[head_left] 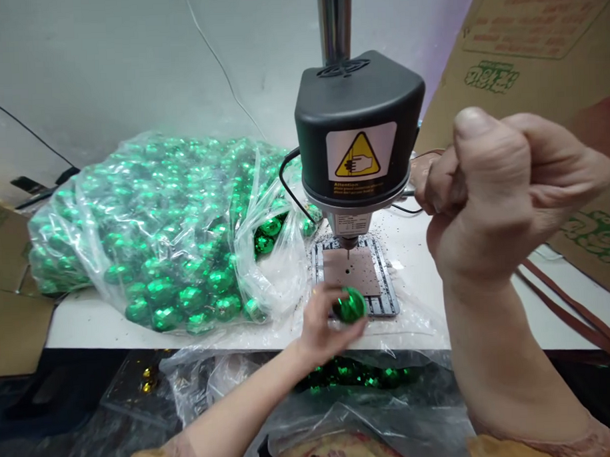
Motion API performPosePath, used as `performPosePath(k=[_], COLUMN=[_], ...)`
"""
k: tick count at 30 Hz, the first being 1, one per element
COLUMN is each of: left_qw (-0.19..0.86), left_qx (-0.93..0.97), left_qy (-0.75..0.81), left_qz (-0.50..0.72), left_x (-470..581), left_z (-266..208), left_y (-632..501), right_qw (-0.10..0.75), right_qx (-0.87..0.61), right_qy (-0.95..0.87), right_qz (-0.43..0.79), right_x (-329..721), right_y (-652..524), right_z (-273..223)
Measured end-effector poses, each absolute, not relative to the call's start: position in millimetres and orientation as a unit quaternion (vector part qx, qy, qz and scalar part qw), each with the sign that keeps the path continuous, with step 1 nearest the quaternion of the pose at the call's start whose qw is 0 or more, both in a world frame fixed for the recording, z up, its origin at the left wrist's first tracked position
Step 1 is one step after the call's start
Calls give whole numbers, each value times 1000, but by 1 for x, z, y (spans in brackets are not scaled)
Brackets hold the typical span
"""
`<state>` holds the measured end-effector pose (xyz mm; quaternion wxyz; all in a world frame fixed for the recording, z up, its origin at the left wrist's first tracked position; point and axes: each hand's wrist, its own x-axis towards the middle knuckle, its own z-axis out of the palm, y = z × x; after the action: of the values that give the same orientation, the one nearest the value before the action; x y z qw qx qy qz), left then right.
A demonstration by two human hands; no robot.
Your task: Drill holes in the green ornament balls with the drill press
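Observation:
My left hand [326, 324] pinches a shiny green faceted ball [351, 305] between thumb and fingers, just in front of the drill press base [388, 304]. Above it is the black drill press head [358, 113], with a yellow warning label and a thin bit [348, 255] pointing down. A flat board [364, 280] with a small dark hole lies on the slotted base. My right hand [498, 188] is closed in a fist at the right of the head, around the press's feed handle; a short metal rod shows beside the fingers, and the grip itself is hidden.
A large clear plastic bag [149, 227] of green balls fills the table's left side, its mouth facing the press. More green balls [360, 373] lie in plastic below the table edge. Cardboard boxes [529, 61] stand at right. A brown strap [572, 309] hangs over the edge.

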<state>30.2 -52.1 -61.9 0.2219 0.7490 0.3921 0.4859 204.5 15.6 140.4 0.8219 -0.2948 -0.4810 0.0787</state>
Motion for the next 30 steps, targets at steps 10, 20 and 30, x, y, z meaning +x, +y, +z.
performPosePath(k=[10, 20, 30], left_qw=[-41, -146, 351], left_qx=[930, 778, 617], left_qy=[235, 611, 547], left_qz=[281, 11, 443], left_x=[-46, -60, -53], left_z=[-72, 11, 22], left_y=[-108, 101, 75], right_qw=[818, 814, 820], right_qx=[-309, -305, -284], right_qy=[-481, -488, -492], right_qz=[69, 78, 75], right_x=[206, 203, 205], right_y=[13, 10, 12], right_z=[134, 134, 130])
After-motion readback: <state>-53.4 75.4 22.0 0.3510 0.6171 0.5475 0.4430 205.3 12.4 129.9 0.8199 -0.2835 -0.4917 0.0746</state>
